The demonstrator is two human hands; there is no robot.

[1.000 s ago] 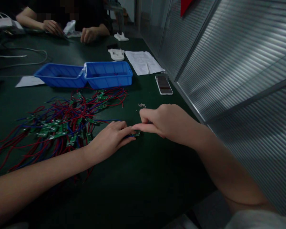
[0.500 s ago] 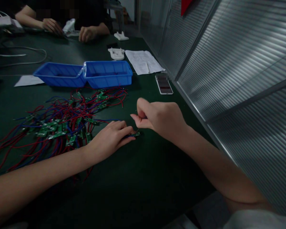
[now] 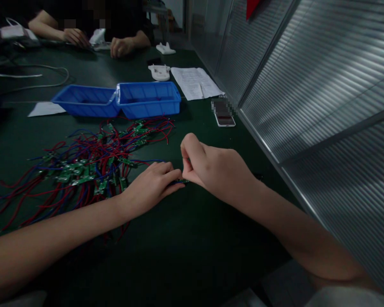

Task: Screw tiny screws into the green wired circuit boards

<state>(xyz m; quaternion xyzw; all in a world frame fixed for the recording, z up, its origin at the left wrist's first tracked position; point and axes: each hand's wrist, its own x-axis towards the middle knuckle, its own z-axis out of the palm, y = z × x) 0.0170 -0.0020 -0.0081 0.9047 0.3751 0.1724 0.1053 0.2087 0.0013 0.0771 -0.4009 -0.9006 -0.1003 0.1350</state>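
My left hand [image 3: 153, 181] is closed, pinching a small green circuit board [image 3: 184, 181] whose end shows past the fingertips. Right beside it, my right hand [image 3: 211, 164] is curled with thumb and forefinger pressed together at the board's end; what it grips is hidden. Left of my hands lies a tangled pile of green circuit boards [image 3: 80, 170] with red and blue wires, partly covered by my left forearm.
Two blue bins [image 3: 149, 108] stand behind the pile. Beyond them are a white plastic part [image 3: 160, 73], printed papers [image 3: 195, 83] and a phone [image 3: 225, 119]. A glass partition runs along the right. Across the table sits a person [image 3: 121, 47].
My right hand has moved down and closer to my left hand, its fingertips now at the board. The whole view has shifted slightly.
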